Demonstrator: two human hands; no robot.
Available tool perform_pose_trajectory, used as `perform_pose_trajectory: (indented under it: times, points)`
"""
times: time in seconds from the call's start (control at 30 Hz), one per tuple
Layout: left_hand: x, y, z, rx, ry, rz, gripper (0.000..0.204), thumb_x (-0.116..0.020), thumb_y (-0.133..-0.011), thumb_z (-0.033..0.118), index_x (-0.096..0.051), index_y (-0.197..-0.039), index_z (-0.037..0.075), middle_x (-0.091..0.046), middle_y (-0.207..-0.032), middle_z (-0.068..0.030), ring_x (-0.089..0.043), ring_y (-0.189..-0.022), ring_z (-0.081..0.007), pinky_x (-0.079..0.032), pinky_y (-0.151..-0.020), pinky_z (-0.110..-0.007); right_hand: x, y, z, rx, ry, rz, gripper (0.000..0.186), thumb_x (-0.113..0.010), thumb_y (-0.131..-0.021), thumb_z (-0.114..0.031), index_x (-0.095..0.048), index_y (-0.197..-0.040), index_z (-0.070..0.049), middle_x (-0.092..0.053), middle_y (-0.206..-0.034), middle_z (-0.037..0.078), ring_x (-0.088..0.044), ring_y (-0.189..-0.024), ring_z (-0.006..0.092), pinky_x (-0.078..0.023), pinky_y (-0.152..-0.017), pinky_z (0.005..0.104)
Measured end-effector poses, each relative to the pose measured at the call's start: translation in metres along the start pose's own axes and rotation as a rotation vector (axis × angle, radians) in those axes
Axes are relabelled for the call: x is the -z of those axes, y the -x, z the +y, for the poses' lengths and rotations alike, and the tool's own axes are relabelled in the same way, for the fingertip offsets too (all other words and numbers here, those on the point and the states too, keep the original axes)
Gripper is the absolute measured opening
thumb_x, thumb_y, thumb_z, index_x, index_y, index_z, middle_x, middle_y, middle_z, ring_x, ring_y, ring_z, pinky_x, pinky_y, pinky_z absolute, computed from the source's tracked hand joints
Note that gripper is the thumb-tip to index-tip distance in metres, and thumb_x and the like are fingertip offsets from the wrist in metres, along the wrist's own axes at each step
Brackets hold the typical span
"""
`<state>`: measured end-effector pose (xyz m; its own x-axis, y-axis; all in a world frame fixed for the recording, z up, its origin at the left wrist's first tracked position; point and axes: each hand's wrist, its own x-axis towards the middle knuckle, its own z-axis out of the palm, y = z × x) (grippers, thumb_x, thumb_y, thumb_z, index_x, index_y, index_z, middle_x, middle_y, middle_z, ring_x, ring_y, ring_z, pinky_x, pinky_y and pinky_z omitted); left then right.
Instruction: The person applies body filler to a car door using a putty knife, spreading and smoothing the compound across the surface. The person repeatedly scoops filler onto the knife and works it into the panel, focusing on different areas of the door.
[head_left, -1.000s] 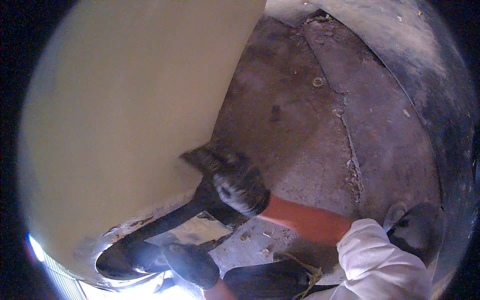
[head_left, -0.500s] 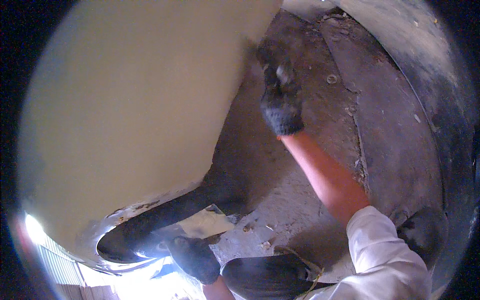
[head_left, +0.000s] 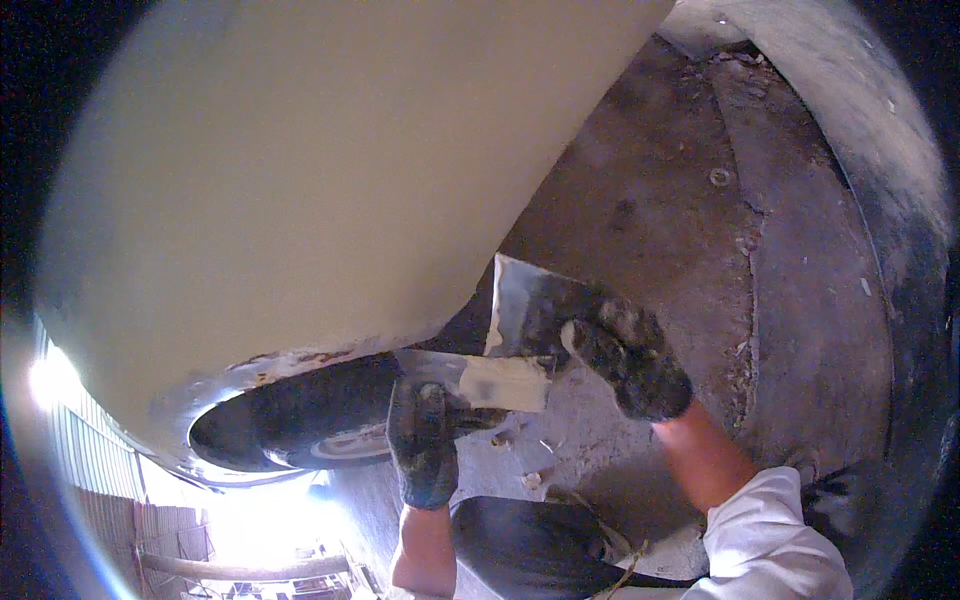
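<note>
My gloved left hand [head_left: 424, 450] is closed round one side of a flat plate that carries pale putty [head_left: 500, 383]. My gloved right hand [head_left: 640, 365] grips a wide putty knife [head_left: 513, 300], its thumb on top of the tool. Cream putty smears the outer edge of the knife's blade. The blade's near corner is right by the plate; whether they touch I cannot tell. Beyond both hands rises a large beige car body panel [head_left: 300, 180], its wheel arch edge [head_left: 285, 362] patchy and rough. Under the arch sits a dark tyre [head_left: 320, 405].
Dusty concrete floor [head_left: 660, 190] with a long crack runs along the right. A small ring [head_left: 719, 177] and bits of debris lie on it. My dark-clothed leg [head_left: 530, 540] is below, with a thin yellowish cord [head_left: 630, 565] beside it. Bright light comes from the lower left.
My right hand has come down and away from the panel's edge, bringing the putty knife to the plate. My left hand has risen with the plate. The view has shifted somewhat.
</note>
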<state>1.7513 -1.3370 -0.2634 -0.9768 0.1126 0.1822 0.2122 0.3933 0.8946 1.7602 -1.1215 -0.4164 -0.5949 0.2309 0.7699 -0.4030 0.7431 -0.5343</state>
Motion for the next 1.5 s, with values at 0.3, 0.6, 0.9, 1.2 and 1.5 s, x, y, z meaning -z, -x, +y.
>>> perform_pose_trajectory:
  times: [0.3,0.6,0.9,1.2,1.5]
  points:
    - [0.004,-0.005,0.029,-0.196,-0.204,0.168,0.055,-0.066,-0.092,0.025,-0.043,-0.136,0.002,-0.055,-0.117,-0.0057,-0.056,-0.107,-0.0174,-0.047,-0.093,-0.031,0.024,-0.041,-0.01,-0.125,-0.266,0.184,0.031,-0.06,-0.089,-0.02,-0.062,-0.118,-0.009,-0.064,-0.114,0.016,-0.062,-0.098,0.0345,-0.052,-0.083,0.048]
    - [-0.006,-0.008,0.013,-0.54,-0.04,0.012,0.066,-0.063,-0.092,0.027,-0.033,-0.144,0.0,-0.05,-0.131,-0.0109,-0.05,-0.117,-0.0223,-0.041,-0.101,-0.035,-0.013,-0.022,-0.074,0.019,-0.346,0.11,0.048,-0.059,-0.076,-0.01,-0.06,-0.124,-0.011,-0.059,-0.12,0.013,-0.057,-0.108,0.0364,-0.046,-0.094,0.0525]
    - [0.068,0.027,-0.05,-0.017,-0.003,-0.07,0.085,-0.073,-0.081,0.047,-0.037,-0.143,0.001,-0.054,-0.127,-0.0085,-0.055,-0.11,-0.0221,-0.047,-0.095,-0.038,-0.031,-0.051,-0.002,-0.431,0.428,0.136,0.044,-0.057,-0.085,-0.007,-0.055,-0.128,-0.002,-0.062,-0.118,0.02,-0.06,-0.095,0.0298,-0.049,-0.074,0.0441]
    - [0.102,-0.013,-0.158,-0.555,-0.876,-0.561,0.043,-0.064,-0.086,0.027,-0.052,-0.122,0.007,-0.059,-0.116,-0.015,-0.058,-0.098,-0.033,-0.046,-0.086,-0.043,-0.073,-0.106,-0.01,-0.651,0.957,-0.087,0.057,-0.058,-0.084,-0.009,-0.046,-0.139,-0.001,-0.065,-0.107,0.02,-0.06,-0.078,0.0237,-0.049,-0.074,0.0405]
    - [0.074,-0.035,-0.229,-0.751,-1.025,-1.005,0.051,-0.058,-0.085,0.034,-0.05,-0.128,0.009,-0.051,-0.128,-0.022,-0.055,-0.106,-0.0386,-0.047,-0.078,-0.048,-0.076,-0.152,-0.042,-0.697,1.062,0.145,0.049,-0.051,-0.087,-0.009,-0.045,-0.133,0.007,-0.059,-0.117,0.025,-0.06,-0.099,0.0351,-0.046,-0.094,0.0487]
